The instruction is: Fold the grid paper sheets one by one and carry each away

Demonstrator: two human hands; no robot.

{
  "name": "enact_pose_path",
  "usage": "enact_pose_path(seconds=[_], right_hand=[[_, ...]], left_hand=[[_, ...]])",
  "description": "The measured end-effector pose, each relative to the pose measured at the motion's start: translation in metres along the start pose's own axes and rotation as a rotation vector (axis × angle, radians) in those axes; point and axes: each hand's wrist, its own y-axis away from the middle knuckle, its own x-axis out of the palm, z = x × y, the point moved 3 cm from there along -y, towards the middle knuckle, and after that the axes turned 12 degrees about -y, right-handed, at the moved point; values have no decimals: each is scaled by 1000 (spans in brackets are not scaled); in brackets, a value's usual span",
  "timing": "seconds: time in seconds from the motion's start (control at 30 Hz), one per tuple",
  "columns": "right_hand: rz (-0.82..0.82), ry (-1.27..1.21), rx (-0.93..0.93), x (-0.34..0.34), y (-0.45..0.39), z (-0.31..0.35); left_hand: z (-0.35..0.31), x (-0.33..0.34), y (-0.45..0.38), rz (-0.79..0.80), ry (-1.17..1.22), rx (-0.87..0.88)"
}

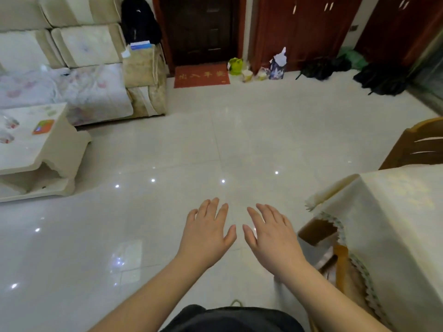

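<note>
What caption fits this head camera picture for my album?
Two empty open hands, left hand and right hand, over a shiny floor.

table [395, 212]: cut off by right edge, legs hidden under cloth | chair [422, 144]: cut by right edge | coffee table [36, 149]: cropped at left | doormat [201, 75]: lettering blurred | palms: hidden

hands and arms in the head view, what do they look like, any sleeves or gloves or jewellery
Both the left hand and the right hand are bare: no gloves, rings, watch or bracelet show. The forearms are bare too, with no sleeves in view. A dark garment at the bottom edge is the only clothing visible.
</note>
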Motion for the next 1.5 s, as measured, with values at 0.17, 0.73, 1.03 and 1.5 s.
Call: enact_pose_path(seconds=[0.17, 0.73, 1.03, 1.5], right_hand=[[-26, -24, 97, -10, -48, -23], [-169, 5, 380, -54, -280, -85], [-246, 0, 524, -81, -354, -173], [-267, -27, 630, -168, -461, -341]], left_hand=[[2, -8, -70, -6, 3, 72], [36, -39, -354, -169, -26, 356], [-36, -58, -494, -204, -33, 542], [-169, -118, -678, -231, -96, 713]])
